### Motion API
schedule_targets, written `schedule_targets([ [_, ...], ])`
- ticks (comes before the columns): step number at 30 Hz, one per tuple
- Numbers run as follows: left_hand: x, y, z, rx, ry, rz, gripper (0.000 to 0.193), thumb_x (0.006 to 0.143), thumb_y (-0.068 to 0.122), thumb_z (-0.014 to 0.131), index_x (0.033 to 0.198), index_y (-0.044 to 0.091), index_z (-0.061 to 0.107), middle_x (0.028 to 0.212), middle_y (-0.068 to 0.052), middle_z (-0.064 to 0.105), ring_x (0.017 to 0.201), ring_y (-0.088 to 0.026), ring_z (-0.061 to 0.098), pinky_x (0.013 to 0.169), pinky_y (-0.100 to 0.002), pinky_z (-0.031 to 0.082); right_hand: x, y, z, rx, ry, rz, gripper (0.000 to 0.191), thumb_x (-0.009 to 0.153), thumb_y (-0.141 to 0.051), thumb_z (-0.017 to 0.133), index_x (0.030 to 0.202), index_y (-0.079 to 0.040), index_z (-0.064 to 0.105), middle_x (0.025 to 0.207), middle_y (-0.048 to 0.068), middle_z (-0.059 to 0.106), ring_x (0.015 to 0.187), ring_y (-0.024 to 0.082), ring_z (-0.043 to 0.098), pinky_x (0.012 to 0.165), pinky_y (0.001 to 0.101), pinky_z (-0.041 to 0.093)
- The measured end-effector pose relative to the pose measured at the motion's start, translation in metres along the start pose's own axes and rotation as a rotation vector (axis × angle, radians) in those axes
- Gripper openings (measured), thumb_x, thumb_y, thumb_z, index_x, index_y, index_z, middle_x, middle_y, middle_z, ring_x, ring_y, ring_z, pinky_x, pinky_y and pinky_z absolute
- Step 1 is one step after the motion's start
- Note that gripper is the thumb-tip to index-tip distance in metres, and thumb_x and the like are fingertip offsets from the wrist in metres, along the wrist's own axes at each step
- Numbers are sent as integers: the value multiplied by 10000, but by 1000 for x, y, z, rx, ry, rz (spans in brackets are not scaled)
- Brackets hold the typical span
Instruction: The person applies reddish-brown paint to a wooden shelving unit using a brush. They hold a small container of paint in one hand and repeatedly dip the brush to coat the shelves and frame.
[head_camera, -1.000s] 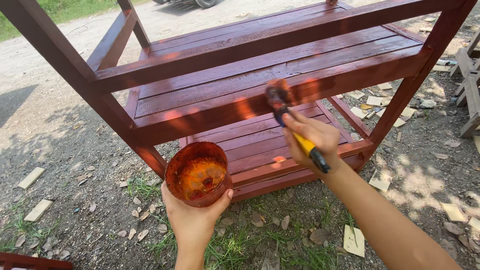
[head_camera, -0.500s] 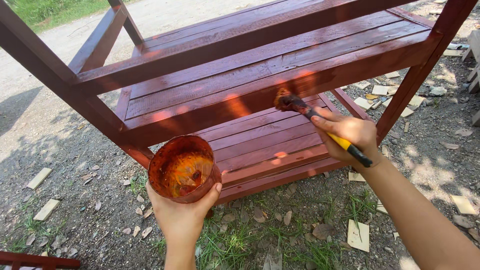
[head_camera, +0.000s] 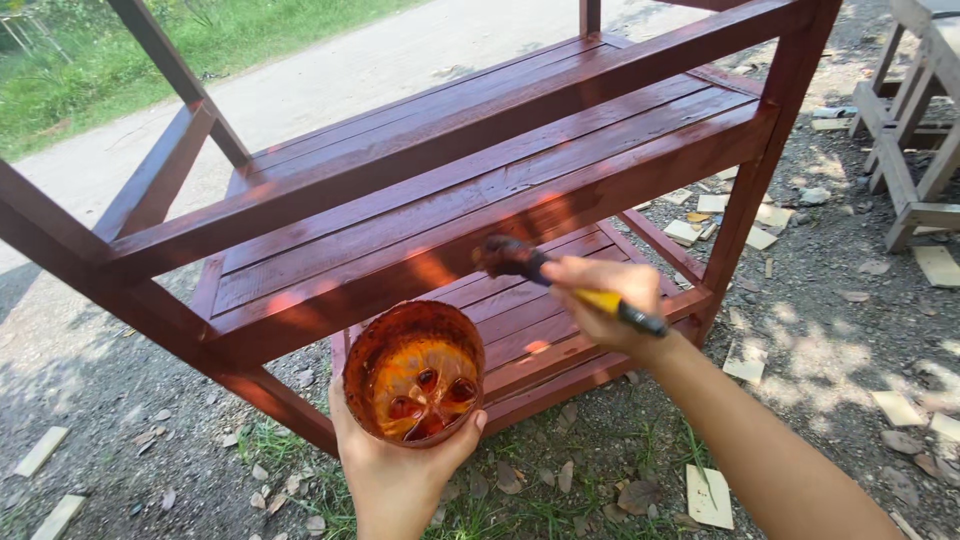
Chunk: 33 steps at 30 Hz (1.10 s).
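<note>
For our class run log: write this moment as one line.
left hand: holds stain cup | right hand: holds paintbrush on shelf rail | ground: wood scraps

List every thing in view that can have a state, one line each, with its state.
Left hand: holding the paint container from below.
Paint container: upright, open, a little red-brown stain at the bottom.
Right hand: gripping the brush handle.
Brush: loaded with stain, bristles against the shelf's front rail.
Wooden shelf unit: standing, coated red-brown, glossy.
Wood scraps: scattered on the ground, unpainted.
Bare wooden frame: standing at right, unpainted.
</note>
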<state>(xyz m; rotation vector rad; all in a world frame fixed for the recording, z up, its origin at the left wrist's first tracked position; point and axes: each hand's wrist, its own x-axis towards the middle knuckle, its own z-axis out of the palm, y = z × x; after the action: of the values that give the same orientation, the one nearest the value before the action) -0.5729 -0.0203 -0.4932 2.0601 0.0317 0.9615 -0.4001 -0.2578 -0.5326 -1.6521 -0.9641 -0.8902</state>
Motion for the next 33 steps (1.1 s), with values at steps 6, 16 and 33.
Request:
schedule_targets([
  [6,-3,27,55,-153,-103,29,903,510,206,981,1253,4,509,1198,-126,541,1116,-247,606,969,-385,514,-24,39,-91,-116,303,116,259,920,84,748,1173,31,721,1192,162,746,1182,203,719,1035,314,586],
  [16,-15,46,108,-297,-152,58,900,493,177,967,1251,-4,519,1195,-123,536,1112,-240,615,964,-375,519,-23,102,-196,-243,763,182,245,961,39,756,1203,41,724,1164,158,746,1027,149,721,919,270,600],
  [33,-10,42,109,-148,-121,61,984,433,198,980,1276,-5,515,1215,-145,565,1138,-262,625,993,-398,521,-19,62,-119,-216,530,93,233,954,34,722,1186,22,729,1127,175,752,996,175,728,881,292,609],
])
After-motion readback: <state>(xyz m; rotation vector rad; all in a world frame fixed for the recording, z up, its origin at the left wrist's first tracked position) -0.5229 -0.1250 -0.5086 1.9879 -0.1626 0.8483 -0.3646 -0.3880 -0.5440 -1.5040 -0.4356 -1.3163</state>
